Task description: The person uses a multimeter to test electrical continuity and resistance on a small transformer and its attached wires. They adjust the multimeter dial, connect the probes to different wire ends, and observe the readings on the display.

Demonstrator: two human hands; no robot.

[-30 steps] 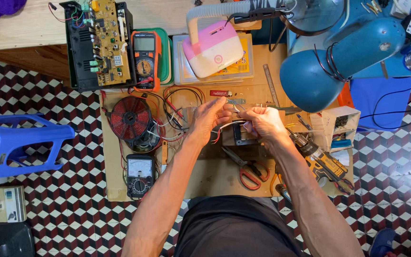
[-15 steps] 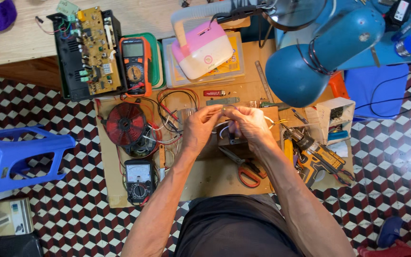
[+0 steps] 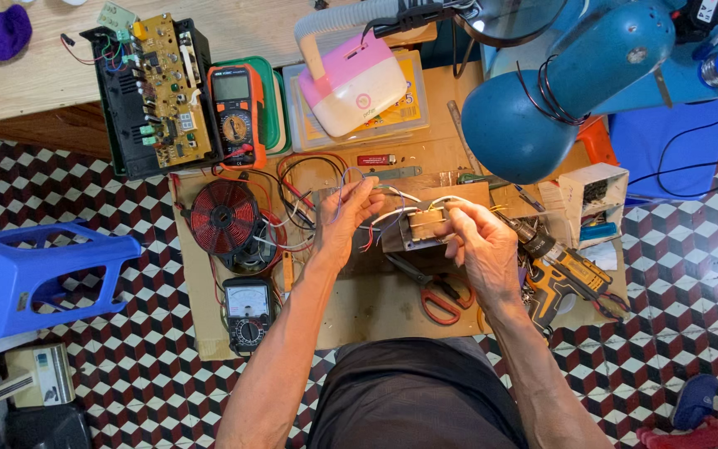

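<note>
Transformer block [image 3: 415, 226] with loose thin leads [image 3: 388, 218], on the cardboard work mat [image 3: 376, 303] between both hands, likely dense, rigid, best gripped by its metal core, not the fragile wires; left hand [image 3: 346, 220] fingers pinching leads, right hand [image 3: 484, 241] fingers pinched at its edge.

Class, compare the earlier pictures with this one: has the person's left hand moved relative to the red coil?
No clear move. The left hand stays just right of the round red copper coil, on the wires; the camera shifted instead.
</note>
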